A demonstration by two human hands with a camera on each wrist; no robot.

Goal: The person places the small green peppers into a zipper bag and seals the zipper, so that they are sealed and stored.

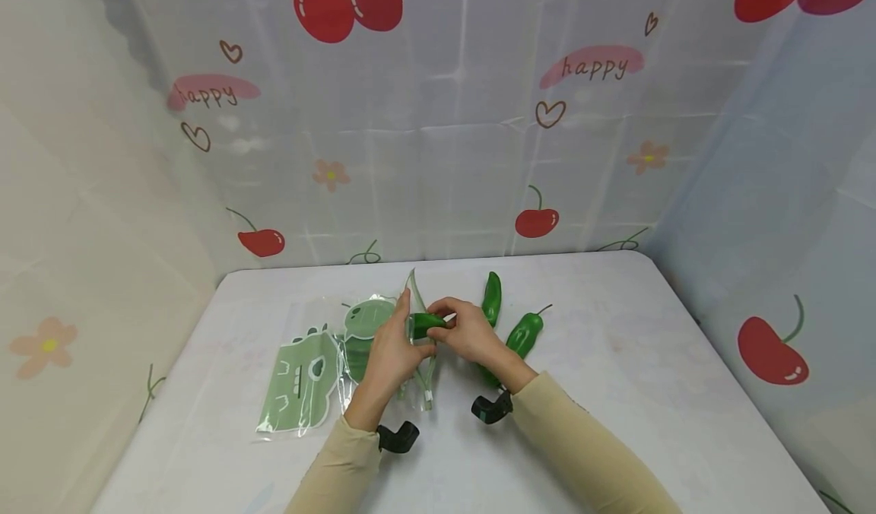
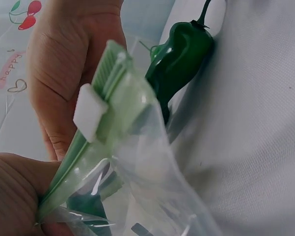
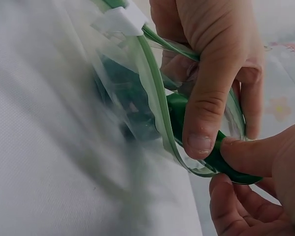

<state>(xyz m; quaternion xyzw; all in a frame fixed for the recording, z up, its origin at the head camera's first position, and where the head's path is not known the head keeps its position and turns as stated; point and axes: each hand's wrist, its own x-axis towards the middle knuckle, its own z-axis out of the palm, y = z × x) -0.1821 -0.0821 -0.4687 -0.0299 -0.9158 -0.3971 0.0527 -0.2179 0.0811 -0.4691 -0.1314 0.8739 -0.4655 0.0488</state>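
My left hand (image 1: pixel 391 356) grips a clear zip bag (image 2: pixel 157 142) with a green seal strip and a white slider (image 3: pixel 123 20). The bag's mouth gapes towards my right hand (image 1: pixel 474 337). Between thumb and fingers, that hand pinches one end of a green chili pepper (image 3: pixel 235 169). The pepper's other end lies inside the bag's mouth. My left thumb overlaps the pepper in the right wrist view. Something dark green (image 3: pixel 132 98) shows through the bag's clear film.
Right of my hands lie a long green pepper (image 1: pixel 491 297) and a stemmed one (image 1: pixel 525 333); another green piece shows partly under my right wrist. On the left are flat bags with green cartoon faces (image 1: pixel 299 388) (image 1: pixel 366 318). A printed curtain stands behind the white table (image 1: pixel 616 423).
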